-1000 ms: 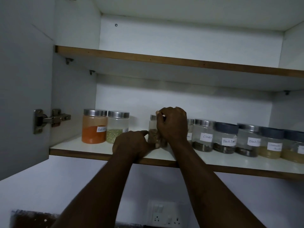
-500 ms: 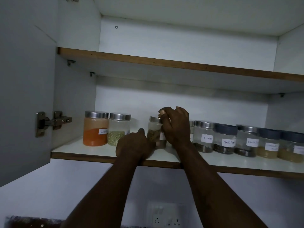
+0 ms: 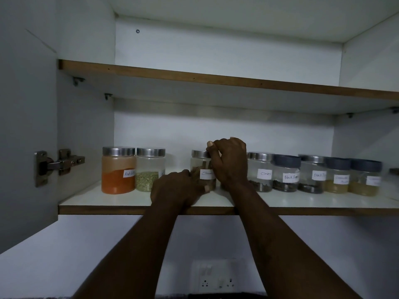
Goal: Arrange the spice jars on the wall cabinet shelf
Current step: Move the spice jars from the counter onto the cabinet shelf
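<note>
A clear cinnamon jar (image 3: pixel 201 167) with a steel lid and a white label stands upright on the lower cabinet shelf (image 3: pixel 112 201). My right hand (image 3: pixel 230 162) grips its lid and right side. My left hand (image 3: pixel 177 189) holds its base from the lower left. To the left stand a red chilli jar (image 3: pixel 118 170) and a jar of green seeds (image 3: pixel 150 170). On the right runs a row of labelled jars: a cloves jar (image 3: pixel 260 172), a black pepper jar (image 3: pixel 286 173) and several more.
The open cabinet door (image 3: pixel 23 126) with its hinge (image 3: pixel 58 164) stands at the left. An upper shelf (image 3: pixel 194 77) spans the cabinet above. A wall socket (image 3: pixel 217 276) sits below the cabinet. A gap lies between the seed jar and the cinnamon jar.
The cinnamon jar has turned, so its white label now faces front. Both hands stay on it at the same spot on the shelf.
</note>
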